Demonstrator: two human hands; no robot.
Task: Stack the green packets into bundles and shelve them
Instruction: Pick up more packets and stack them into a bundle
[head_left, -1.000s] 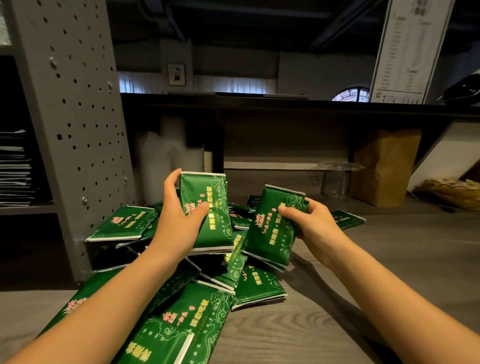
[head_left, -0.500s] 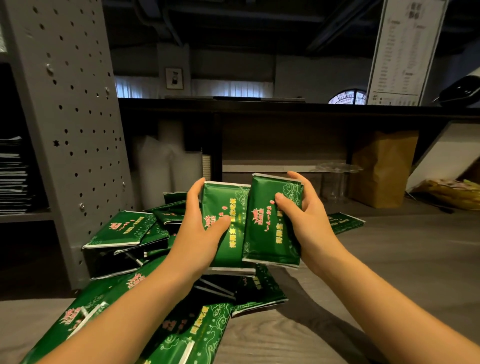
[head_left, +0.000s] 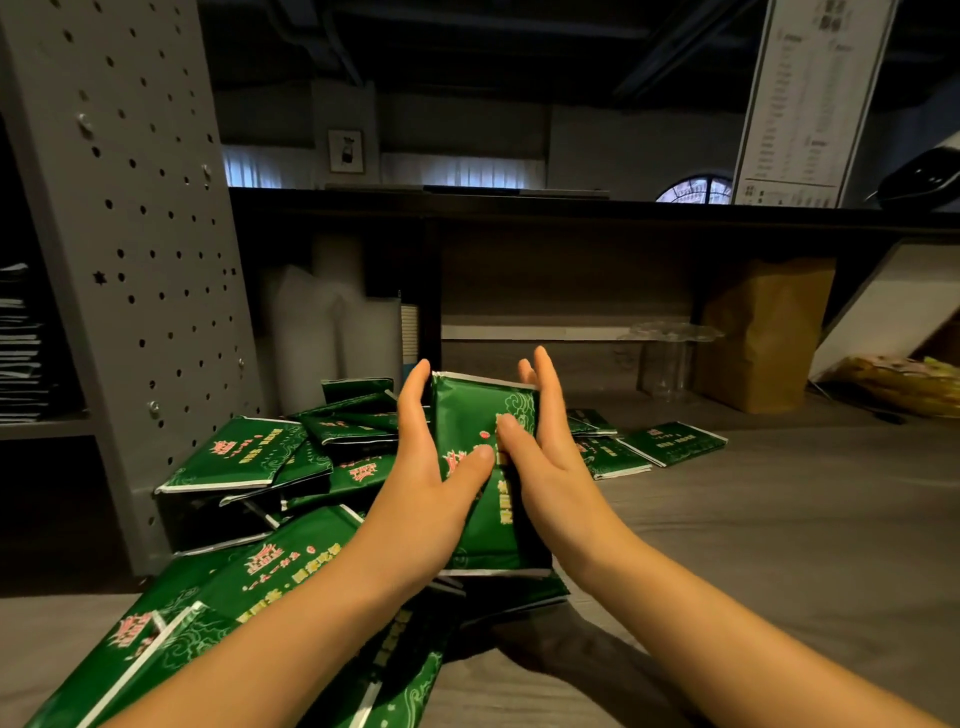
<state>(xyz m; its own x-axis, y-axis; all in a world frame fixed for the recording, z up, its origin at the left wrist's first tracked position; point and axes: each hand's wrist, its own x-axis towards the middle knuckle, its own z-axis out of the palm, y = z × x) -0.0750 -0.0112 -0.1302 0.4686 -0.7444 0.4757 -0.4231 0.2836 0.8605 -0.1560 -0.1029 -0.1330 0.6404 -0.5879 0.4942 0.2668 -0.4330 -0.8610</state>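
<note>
Bundle: green packets (head_left: 485, 410) held upright between my palms, above the counter (head_left: 779, 530).
Left grip (head_left: 431, 467): fingers straight, pressed on its left edge, thumb across the front.
Right grip (head_left: 553, 462): likewise on the right edge.
Around: loose pile (head_left: 244, 452) against the pegboard panel (head_left: 130, 234); paper bag (head_left: 763, 332) behind.
Hidden: how many packets I hold, I cannot tell.

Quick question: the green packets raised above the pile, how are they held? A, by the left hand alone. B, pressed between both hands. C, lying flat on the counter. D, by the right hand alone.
B: the left hand and the right hand flank the held packets, with straight fingers along their side edges and thumbs on the front.
</note>
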